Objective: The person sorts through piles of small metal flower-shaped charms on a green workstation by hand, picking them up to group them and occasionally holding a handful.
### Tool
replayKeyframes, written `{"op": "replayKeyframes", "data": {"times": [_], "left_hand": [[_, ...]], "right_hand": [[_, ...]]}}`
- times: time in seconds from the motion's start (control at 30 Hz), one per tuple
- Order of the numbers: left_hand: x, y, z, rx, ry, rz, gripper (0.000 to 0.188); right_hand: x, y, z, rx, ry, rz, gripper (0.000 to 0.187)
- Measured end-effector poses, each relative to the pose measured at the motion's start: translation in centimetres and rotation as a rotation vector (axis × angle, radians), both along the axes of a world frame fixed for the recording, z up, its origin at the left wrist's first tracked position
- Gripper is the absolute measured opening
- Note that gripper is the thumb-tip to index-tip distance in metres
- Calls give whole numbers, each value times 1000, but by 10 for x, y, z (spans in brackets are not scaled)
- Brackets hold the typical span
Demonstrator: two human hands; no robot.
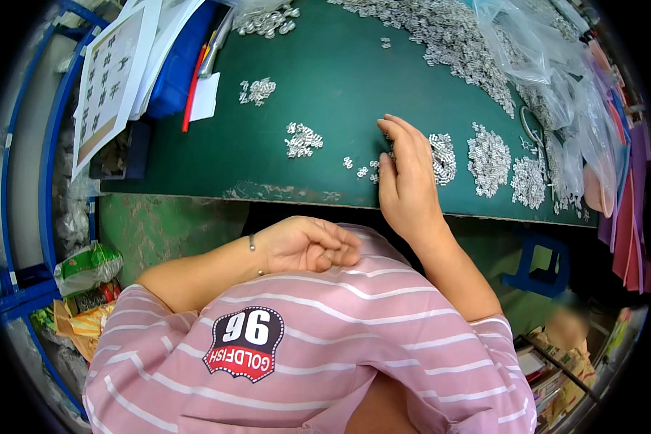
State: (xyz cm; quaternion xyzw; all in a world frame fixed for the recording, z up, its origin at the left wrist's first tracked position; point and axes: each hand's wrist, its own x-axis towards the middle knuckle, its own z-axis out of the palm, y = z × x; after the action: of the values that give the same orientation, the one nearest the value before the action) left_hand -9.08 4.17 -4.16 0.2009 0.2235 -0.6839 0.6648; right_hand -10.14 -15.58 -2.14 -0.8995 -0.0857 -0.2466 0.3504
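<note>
My right hand (406, 170) rests on edge at the front of the green table (267, 166), fingers stretched out and thumb apart. Beside its thumb lie a few small silvery metal pieces (362, 172). Just past the back of the hand is a pile of silvery pieces (443, 159), partly hidden by it. My left hand (307, 244) is off the table, close to my shirt, palm turned up and fingers curled in. Whatever those fingers may hold is hidden. Left of the right hand sits another small pile of metal pieces (303, 140).
Further piles of metal pieces (489, 160) line the right front edge, and a large heap (448, 36) with clear plastic bags (535, 50) covers the back right. A blue bin (177, 65), a red pencil (193, 90) and printed sheets (112, 79) are at left. A blue stool (539, 264) stands below.
</note>
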Motion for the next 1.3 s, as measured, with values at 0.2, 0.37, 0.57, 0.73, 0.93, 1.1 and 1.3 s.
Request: {"op": "replayKeyframes", "data": {"times": [0.2, 0.37, 0.57, 0.73, 0.93, 1.1, 1.3], "left_hand": [[-11, -22, -21, -132, 4, 378, 37], [-13, -20, -34, -255, 72, 422, 30], [-10, -29, -17, -144, -6, 455, 29], [-12, -19, -31, -160, 67, 444, 27], [-5, -27, -17, -94, 94, 408, 33], [-11, -21, -28, -215, 42, 446, 32], [-10, -15, -28, -204, -34, 331, 29]], "right_hand": [[-17, 15, 0, 123, 77, 245, 23], [-40, 14, -3, 266, 141, 573, 28], [-22, 11, 5, -126, 34, 208, 34], [-38, 16, -1, -59, 116, 526, 35], [-34, -10, 0, -259, -32, 19, 39], [-43, 10, -1, -92, 24, 421, 35], [-44, 9, -6, 66, -59, 527, 32]]}}
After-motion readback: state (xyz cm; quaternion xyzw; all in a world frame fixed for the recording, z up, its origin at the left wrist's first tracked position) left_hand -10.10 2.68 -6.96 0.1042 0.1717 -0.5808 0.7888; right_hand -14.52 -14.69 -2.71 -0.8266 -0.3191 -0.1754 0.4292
